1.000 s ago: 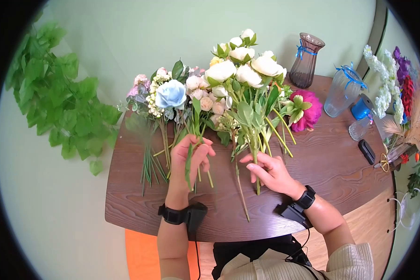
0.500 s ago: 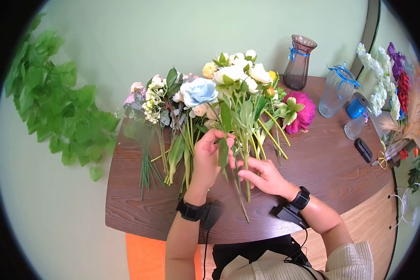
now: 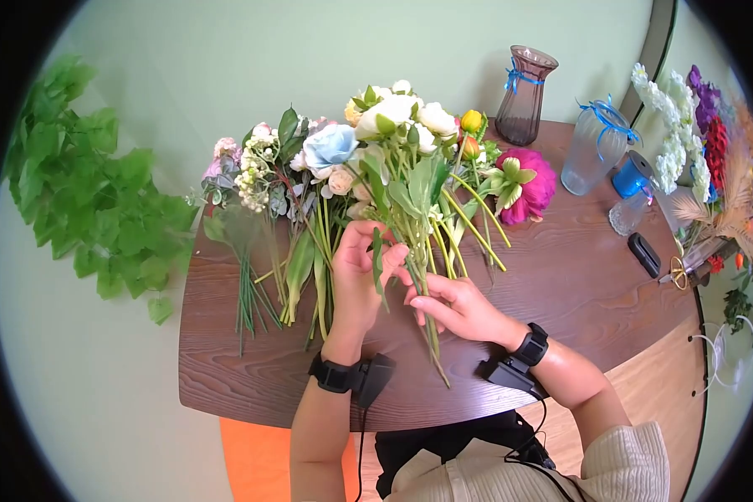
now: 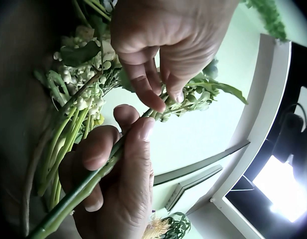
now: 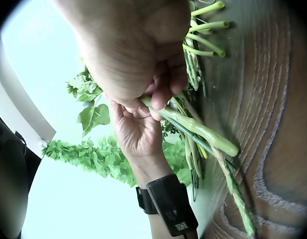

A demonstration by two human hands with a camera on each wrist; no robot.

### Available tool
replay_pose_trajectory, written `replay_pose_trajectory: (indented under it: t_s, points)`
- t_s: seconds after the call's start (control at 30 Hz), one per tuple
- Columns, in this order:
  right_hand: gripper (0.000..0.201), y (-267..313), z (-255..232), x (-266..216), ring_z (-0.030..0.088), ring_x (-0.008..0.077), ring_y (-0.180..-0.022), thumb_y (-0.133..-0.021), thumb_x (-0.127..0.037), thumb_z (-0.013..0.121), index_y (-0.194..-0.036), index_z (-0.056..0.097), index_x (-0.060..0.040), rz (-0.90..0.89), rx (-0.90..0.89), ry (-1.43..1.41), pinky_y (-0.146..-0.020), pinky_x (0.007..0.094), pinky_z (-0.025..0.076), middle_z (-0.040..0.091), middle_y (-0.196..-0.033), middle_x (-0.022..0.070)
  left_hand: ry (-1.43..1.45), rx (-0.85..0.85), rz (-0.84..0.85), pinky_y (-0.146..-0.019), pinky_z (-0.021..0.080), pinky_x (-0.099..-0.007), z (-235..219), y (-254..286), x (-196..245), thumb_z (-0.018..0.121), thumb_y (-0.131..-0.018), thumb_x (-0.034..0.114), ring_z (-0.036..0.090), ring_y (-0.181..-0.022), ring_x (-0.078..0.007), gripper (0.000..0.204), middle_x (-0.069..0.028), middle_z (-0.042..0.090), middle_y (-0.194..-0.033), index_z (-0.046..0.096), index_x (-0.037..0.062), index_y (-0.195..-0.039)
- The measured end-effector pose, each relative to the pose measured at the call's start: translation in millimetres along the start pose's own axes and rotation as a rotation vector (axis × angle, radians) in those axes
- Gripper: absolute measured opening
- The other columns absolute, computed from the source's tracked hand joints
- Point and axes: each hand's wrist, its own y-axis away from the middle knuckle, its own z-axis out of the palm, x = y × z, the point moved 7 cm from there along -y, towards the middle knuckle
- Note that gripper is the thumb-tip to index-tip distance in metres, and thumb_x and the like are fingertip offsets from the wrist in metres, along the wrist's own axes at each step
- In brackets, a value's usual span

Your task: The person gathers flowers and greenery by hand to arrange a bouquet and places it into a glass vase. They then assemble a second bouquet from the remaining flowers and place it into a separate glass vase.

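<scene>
White peonies on green stems rise from my right hand, whose thumb and fingers pinch them low down. Just above it, my left hand pinches the stem of a light blue rose against the same bunch. In the left wrist view, the left thumb and fingertips meet at the stem, close to the right hand. Two green stem ends stick out below the right fingers in the right wrist view. A long leaf hangs beside the left hand.
More artificial flowers lie behind: cream berries, pink blooms and a magenta peony. Toward the right of the table stand a purple glass vase, a clear vase, blue ribbon and scissors.
My left hand has moved right with the blue rose, bringing its stem against the white peonies. The right hand has lowered the peonies slightly and still holds them.
</scene>
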Motion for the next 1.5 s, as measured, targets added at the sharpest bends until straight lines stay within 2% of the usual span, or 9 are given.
replay_pose_trajectory:
  t_s: [0.17, 0.23, 0.33, 0.53, 0.77, 1.07, 1.17, 1.27, 1.5]
  points:
    - [0.017, 0.7, 2.5, -0.7, 0.054, 0.0105, -0.05, -0.09, -0.02, 0.046, -0.094, 0.052, -0.0046, -0.02, -0.041, -0.028, -0.045, 0.0236, 0.043, 0.057, -0.064, 0.0031, 0.026, -0.046, -0.081, -0.055, 0.042, -0.0201, -10.7, 2.2, -13.5, 0.061, -0.08, 0.007, 0.052, -0.065, -0.0087, 0.018, -0.0022, 0.052, -0.079, 0.049, 0.0015, -0.093]
    - [0.016, 1.3, 2.7, -0.1, 0.054, 0.0107, -0.051, -0.09, -0.02, 0.046, -0.094, 0.051, -0.0048, -0.022, -0.053, -0.034, -0.045, 0.0236, 0.043, 0.057, -0.064, 0.0029, -0.149, -0.215, -0.158, -0.064, 0.044, -0.0258, -10.8, 3.1, -26.8, 0.052, -0.087, 0.022, 0.052, -0.071, -0.0121, 0.032, -0.0087, 0.058, -0.09, 0.051, -0.0027, -0.107]
    - [0.016, 1.3, 2.8, 0.5, 0.054, 0.011, -0.051, -0.09, -0.019, 0.045, -0.094, 0.051, -0.0051, -0.036, -0.053, -0.047, -0.046, 0.0241, 0.044, 0.057, -0.064, 0.0028, -0.146, -0.333, -0.243, -0.067, 0.045, -0.026, 2.4, 8.1, -27.9, 0.05, -0.089, 0.024, 0.054, -0.074, -0.0128, 0.037, -0.0102, 0.06, -0.091, 0.049, -0.0042, -0.113]
    - [0.018, 1.4, 4.4, -3.4, 0.056, 0.0125, -0.056, -0.091, -0.019, 0.041, -0.095, 0.051, -0.0043, -0.093, -0.092, 0.018, -0.052, 0.0263, 0.044, 0.056, -0.065, 0.0019, 0.07, -0.492, -0.378, -0.058, 0.046, -0.0221, 15.1, 17.3, -32.0, 0.051, -0.087, 0.024, 0.057, -0.074, -0.0129, 0.042, -0.0122, 0.06, -0.096, 0.046, -0.0049, -0.118]
    - [0.022, 1.9, 8.2, -2.7, 0.053, 0.0119, -0.058, -0.092, -0.018, 0.039, -0.093, 0.055, -0.0028, -0.075, -0.151, 0.018, -0.055, 0.0266, 0.043, 0.055, -0.064, 0.0024, 0.077, -0.482, -0.37, -0.05, 0.046, -0.0206, 2.2, 19.4, -46.3, 0.055, -0.084, 0.015, 0.058, -0.069, -0.0126, 0.035, -0.0115, 0.06, -0.093, 0.05, -0.0049, -0.113]
    - [0.023, 1.1, 4.2, -4.9, 0.054, 0.0105, -0.058, -0.091, -0.021, 0.045, -0.088, 0.057, -0.0013, -0.135, -0.085, -0.098, -0.055, 0.025, 0.043, 0.056, -0.065, 0.0038, 0.162, -0.444, -0.344, -0.048, 0.045, -0.0211, 14.4, 19.3, -33.6, 0.055, -0.085, 0.026, 0.056, -0.074, -0.014, 0.029, -0.0076, 0.055, -0.086, 0.052, -0.0012, -0.096]
    - [0.022, 0.8, 2.9, -0.5, 0.054, 0.0091, -0.06, -0.09, -0.02, 0.047, -0.087, 0.058, -0.0017, -0.139, -0.066, -0.132, -0.055, 0.0239, 0.042, 0.057, -0.065, 0.0034, 0.122, -0.41, -0.299, -0.058, 0.048, -0.0245, 15.3, 17.6, -32.2, 0.053, -0.086, 0.028, 0.056, -0.079, -0.0148, 0.029, -0.0068, 0.054, -0.084, 0.052, 0.0003, -0.096]
    - [0.021, -0.1, 3.6, 6.8, 0.053, 0.0073, -0.061, -0.09, -0.02, 0.048, -0.089, 0.059, -0.0026, -0.151, -0.054, -0.174, -0.055, 0.0226, 0.041, 0.057, -0.065, 0.002, 0.209, -0.367, -0.155, -0.087, 0.043, -0.0356, 15.3, 14.8, -25.8, 0.053, -0.086, 0.026, 0.056, -0.083, -0.0174, 0.024, -0.0051, 0.053, -0.082, 0.051, 0.0034, -0.095]
    - [0.02, 1.2, 2.6, -1.1, 0.045, 0.0039, -0.058, -0.09, -0.02, 0.048, -0.086, 0.06, -0.0047, -0.122, -0.071, -0.269, -0.052, 0.0209, 0.036, 0.056, -0.064, -0.0017, 0.356, -0.308, -0.21, -0.083, 0.046, -0.0411, 7.0, 16.0, -25.2, 0.05, -0.088, 0.025, 0.059, -0.086, -0.025, 0.028, -0.0099, 0.058, -0.091, 0.047, 0.0038, -0.105]
